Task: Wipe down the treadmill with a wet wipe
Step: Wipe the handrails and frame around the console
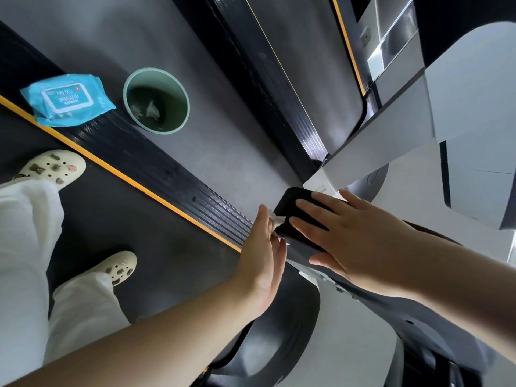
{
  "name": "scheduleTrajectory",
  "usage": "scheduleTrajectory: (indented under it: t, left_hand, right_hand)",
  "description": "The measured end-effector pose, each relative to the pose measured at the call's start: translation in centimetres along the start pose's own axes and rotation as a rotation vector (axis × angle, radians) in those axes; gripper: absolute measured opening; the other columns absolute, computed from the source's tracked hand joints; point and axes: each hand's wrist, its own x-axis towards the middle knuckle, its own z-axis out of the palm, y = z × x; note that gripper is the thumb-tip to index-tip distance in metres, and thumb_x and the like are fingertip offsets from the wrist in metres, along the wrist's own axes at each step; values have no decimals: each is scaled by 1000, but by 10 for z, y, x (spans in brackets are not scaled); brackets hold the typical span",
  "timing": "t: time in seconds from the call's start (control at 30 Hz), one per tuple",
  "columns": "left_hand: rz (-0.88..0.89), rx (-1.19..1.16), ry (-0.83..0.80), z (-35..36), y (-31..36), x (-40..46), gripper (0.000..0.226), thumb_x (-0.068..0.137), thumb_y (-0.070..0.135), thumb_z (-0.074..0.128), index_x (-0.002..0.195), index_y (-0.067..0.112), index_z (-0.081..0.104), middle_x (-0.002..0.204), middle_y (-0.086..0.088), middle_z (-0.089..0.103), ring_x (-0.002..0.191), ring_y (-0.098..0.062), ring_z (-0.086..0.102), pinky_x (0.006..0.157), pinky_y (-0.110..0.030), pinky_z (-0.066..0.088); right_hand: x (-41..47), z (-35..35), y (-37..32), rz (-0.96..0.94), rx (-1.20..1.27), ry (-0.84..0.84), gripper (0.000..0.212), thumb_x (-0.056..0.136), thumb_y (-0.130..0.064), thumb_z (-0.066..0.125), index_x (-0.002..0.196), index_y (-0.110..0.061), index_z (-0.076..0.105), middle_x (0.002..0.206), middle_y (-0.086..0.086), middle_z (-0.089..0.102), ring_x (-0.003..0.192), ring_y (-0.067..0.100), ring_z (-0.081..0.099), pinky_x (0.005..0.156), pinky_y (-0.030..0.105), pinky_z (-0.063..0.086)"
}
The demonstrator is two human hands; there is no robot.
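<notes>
Both hands work at the black padded handrail end (300,219) of the grey-and-black treadmill (391,141). The left hand (264,256), fingers nearly straight, presses a crumpled white wet wipe (276,223) against the handrail's end face. The right hand (354,236) lies flat and open on top of the handrail, just beside the wipe. Farther off, a blue wet-wipe pack (68,100) lies on the black ribbed side rail (156,166). Beside it, a pale green round bin (156,100) stands on the grey floor, holding used wipes.
</notes>
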Motion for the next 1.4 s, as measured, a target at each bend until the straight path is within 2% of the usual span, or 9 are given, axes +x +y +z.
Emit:
scheduleTrajectory:
  t: [0.13, 0.27, 0.5, 0.67, 0.8, 0.97, 1.13, 1.3, 1.4]
  left_hand:
    - [-34, -156, 3, 4, -3, -11, 58, 99, 46, 29, 144, 11, 35, 146, -5, 43, 135, -15, 38, 117, -36, 24]
    - [-57, -111, -45, 7, 0, -11, 63, 100, 48, 22, 135, 1, 47, 111, -4, 64, 113, -12, 53, 112, -32, 30]
    - [-76, -60, 25, -19, 1, 13, 78, 98, 57, 16, 122, -8, 53, 101, -15, 59, 100, -21, 55, 96, -30, 43]
    - [-40, -56, -14, -40, -10, 21, 83, 96, 60, 16, 130, -8, 48, 114, -20, 49, 107, -26, 48, 110, -36, 34]
    - [50, -2, -38, -44, -16, 24, 86, 82, 60, 49, 144, 3, 32, 128, -26, 54, 111, -29, 54, 105, -38, 41]
    - [133, 25, -18, -43, -33, 31, 72, 98, 56, 14, 131, 5, 52, 129, -19, 58, 122, -28, 54, 109, -37, 38]
    - [207, 14, 27, -36, -51, 39, 57, 100, 53, 17, 131, 19, 52, 127, -8, 61, 119, -21, 56, 106, -37, 40]
    - [196, 6, -36, -38, -62, 44, 60, 98, 57, 15, 137, 22, 46, 134, -6, 56, 126, -22, 50, 109, -37, 36]
    - [164, 22, -56, -40, -69, 45, 65, 97, 59, 13, 146, 20, 34, 149, -7, 37, 139, -26, 29, 112, -36, 27]
  right_hand:
    - [-14, -1, -2, 23, -20, 38, 62, 84, -46, 29, 121, -9, 64, 126, 18, 60, 111, 39, 59, 91, 55, 48]
    - [-24, 1, -10, 68, -36, 114, 63, 81, -45, 30, 120, -9, 65, 124, 18, 61, 110, 40, 60, 90, 58, 48]
    - [-32, 11, -27, 156, -64, 213, 66, 80, -45, 29, 120, -6, 64, 123, 19, 62, 111, 41, 59, 90, 59, 44]
    - [-34, 19, -38, 207, -104, 290, 64, 81, -45, 34, 120, -3, 63, 122, 20, 62, 111, 42, 59, 92, 59, 43]
    - [-36, 25, -43, 240, -138, 350, 63, 74, -36, 72, 123, 1, 59, 125, 24, 59, 112, 44, 57, 102, 57, 29]
    - [-42, 36, -58, 326, -188, 343, 74, 69, -35, 73, 129, 2, 53, 129, 26, 54, 117, 43, 53, 107, 55, 15]
    - [-48, 43, -65, 359, -250, 370, 70, 74, -31, 66, 134, 0, 48, 134, 25, 51, 122, 42, 50, 110, 54, 10]
    - [-52, 46, -65, 378, -244, 389, 76, 68, -25, 74, 135, -1, 48, 136, 24, 50, 123, 41, 49, 113, 51, 3]
    - [-54, 47, -66, 387, -259, 388, 76, 68, -24, 75, 136, -2, 48, 136, 23, 50, 124, 41, 48, 113, 50, 1]
